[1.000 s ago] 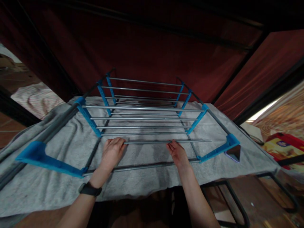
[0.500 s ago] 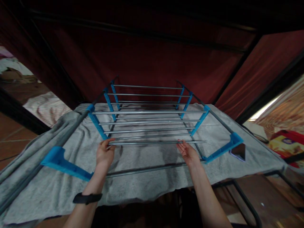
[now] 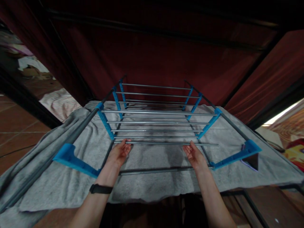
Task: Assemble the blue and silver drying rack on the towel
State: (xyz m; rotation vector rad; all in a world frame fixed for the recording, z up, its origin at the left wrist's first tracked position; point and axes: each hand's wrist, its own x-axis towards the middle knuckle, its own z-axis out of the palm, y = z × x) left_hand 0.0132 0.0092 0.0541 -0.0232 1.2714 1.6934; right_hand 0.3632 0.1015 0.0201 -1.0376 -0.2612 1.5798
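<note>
1. Head view: left hand [image 3: 120,154] palm up, thumb and fingers pinched on a loose metal rod [image 3: 156,143], close to its left end.
2. Right hand [image 3: 195,156] likewise palm upturned, fingertips pinched on the same rod, short of its right end; firmness of either hold impossible to tell.
3. Metal rod roughly level, crosswise over the near part of the rack [image 3: 158,122], between the near crossbar [image 3: 156,171] and the rungs [image 3: 156,130] farther back. Right end free; left end just beside the foot of the left inner bracket [image 3: 106,125], contact unclear.
4. Step in hand, judging by the pose: two-handed positioning of the rod, apparently unattached.
5. Next move likely calling for even support from both sides, a level rod, and a careful check of each end against the blue plastic.
6. Flanking the forearms, near left bracket [image 3: 76,160] and near right bracket [image 3: 237,155]; beside the latter, a dark flat item [image 3: 252,161] with a purple edge.
7. Under everything, rumpled grey cloth [image 3: 147,190]; beyond, dark red fabric [image 3: 152,57]. On the left wrist, a black band [image 3: 101,189].
</note>
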